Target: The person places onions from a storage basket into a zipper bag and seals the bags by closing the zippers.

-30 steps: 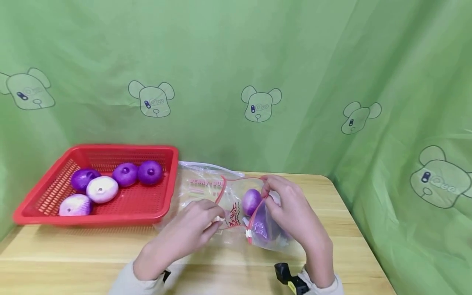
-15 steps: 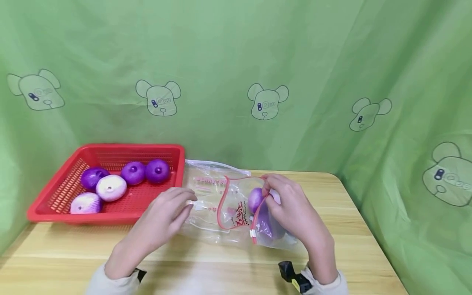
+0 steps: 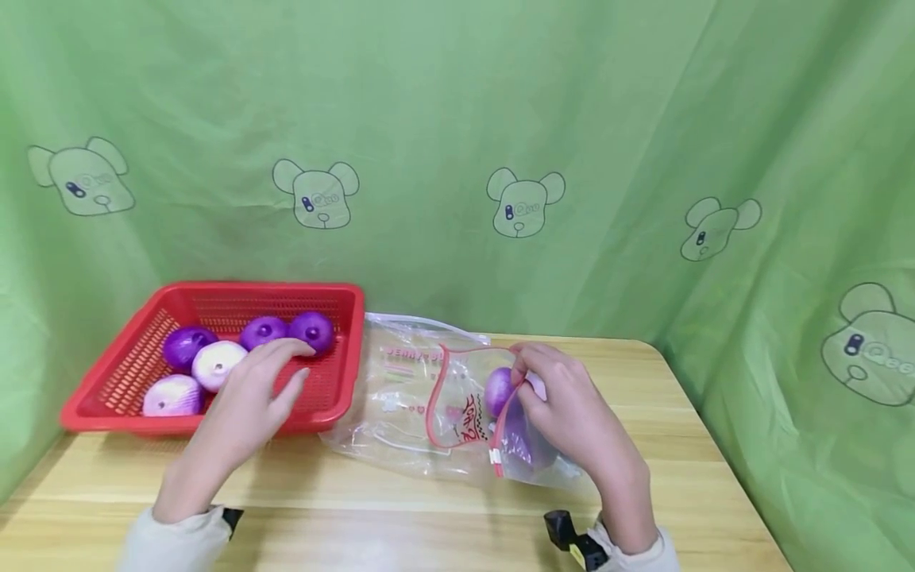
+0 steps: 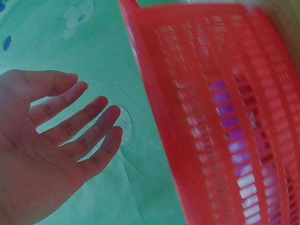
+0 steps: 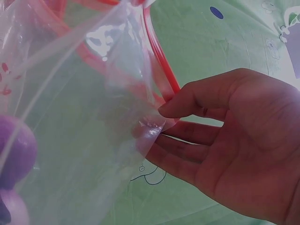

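My right hand [image 3: 575, 405] pinches the red-edged rim of a clear zip bag [image 5: 112, 140] between thumb and fingers, and the bag's mouth gapes toward the left. Inside it, a purple onion [image 3: 498, 391] shows near the opening, with more purple behind the plastic. Over the front right part of a red basket [image 3: 341, 397], my left hand [image 3: 250, 397] holds nothing, its fingers spread and slightly bent. Several onions lie in the basket, among them a white onion [image 3: 214, 364] and a purple onion [image 3: 311, 330] just beyond the left fingertips. In the left wrist view the basket's slotted wall [image 4: 206, 122] is beside the hand.
Another clear bag with a white slider edge [image 3: 400, 381] lies flat between the basket and the red-edged bag, partly under the latter. A green curtain [image 3: 429, 95] hangs behind and to the right of the wooden table [image 3: 400, 524].
My left hand has left the bag's opening and moved left over the basket. The right hand keeps its pinch on the bag rim. The head view has shifted slightly.
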{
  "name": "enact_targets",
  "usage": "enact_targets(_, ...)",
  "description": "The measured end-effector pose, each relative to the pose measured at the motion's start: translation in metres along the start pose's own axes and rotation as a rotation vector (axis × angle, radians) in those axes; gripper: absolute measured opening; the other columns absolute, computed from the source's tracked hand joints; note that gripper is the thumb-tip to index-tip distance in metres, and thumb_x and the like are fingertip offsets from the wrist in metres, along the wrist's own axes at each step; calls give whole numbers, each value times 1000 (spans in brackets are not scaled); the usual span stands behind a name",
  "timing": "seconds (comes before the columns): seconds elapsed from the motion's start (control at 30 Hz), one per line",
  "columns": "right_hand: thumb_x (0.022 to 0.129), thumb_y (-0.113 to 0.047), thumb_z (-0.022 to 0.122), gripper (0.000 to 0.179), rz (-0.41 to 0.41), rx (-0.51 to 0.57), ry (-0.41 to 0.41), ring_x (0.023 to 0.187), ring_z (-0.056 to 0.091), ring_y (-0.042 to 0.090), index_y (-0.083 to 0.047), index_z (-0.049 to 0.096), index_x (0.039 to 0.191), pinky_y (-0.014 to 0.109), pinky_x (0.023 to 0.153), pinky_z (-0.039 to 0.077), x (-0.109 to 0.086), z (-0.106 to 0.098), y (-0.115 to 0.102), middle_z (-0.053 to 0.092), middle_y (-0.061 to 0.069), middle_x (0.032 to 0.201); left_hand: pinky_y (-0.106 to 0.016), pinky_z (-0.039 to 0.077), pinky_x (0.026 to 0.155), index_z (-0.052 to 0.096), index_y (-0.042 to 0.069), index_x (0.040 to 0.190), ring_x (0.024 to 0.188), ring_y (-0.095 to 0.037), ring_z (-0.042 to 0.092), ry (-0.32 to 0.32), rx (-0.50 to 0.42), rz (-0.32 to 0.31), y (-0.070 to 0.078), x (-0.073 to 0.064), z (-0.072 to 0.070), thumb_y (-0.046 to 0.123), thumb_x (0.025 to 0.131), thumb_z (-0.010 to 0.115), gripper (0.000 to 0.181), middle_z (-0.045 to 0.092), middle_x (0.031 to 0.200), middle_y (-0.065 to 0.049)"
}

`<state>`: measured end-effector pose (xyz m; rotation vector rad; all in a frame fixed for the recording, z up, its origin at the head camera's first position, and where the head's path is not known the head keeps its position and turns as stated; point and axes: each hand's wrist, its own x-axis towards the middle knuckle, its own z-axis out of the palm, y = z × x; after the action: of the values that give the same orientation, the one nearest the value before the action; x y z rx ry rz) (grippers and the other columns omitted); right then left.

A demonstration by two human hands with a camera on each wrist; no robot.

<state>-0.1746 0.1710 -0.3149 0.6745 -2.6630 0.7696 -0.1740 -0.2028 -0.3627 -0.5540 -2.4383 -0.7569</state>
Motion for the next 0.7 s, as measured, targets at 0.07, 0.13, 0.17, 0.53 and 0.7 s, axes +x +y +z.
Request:
enact_targets(0.07, 81, 10, 63, 20, 2, 1, 0, 119, 61, 36, -10, 63, 82, 48, 97, 52, 0, -1, 1, 66, 16, 125, -53, 46, 97, 66, 4, 115, 113, -35, 60, 2, 19, -14, -8, 0, -3, 1, 90, 66, 25, 67, 114, -13)
enact_targets(0.13, 81, 10, 63, 21, 3, 2, 1, 118, 62, 36, -11, 62, 82, 47, 97, 52, -1, -2, 2, 66, 16, 125, -55, 46, 96, 65, 3, 115, 112, -37, 60, 6, 40, -27, -16, -1, -5, 1, 89, 67, 25, 66, 115, -15)
enact_targets(0.17, 81, 10, 63, 21, 6, 3, 1, 118, 62, 36, -11, 62, 82, 47, 97, 52, -1, -2, 2, 66, 16, 125, -56, 46, 95, 65, 2, 114, 112, -38, 59, 10, 49, -32, -19, -2, -7, 0, 89, 67, 26, 66, 115, -16)
enact_targets(0.53, 82, 7, 62, 18, -9, -10, 22, 116, 63, 33, -11, 62, 83, 47, 96, 53, -1, -1, 5, 68, 15, 121, -69, 43, 75, 63, -6, 112, 103, -54, 55, 33, 206, -212, -68, -21, -17, 2, 84, 67, 30, 60, 116, -32)
enact_targets(0.7, 82, 8, 63, 20, -12, -13, 21, 116, 63, 33, -12, 62, 82, 47, 97, 52, -1, -1, 5, 68, 16, 120, -71, 40, 75, 60, -8, 116, 102, -58, 51, 8, 212, -301, -82, -27, -18, 6, 84, 69, 37, 55, 120, -36)
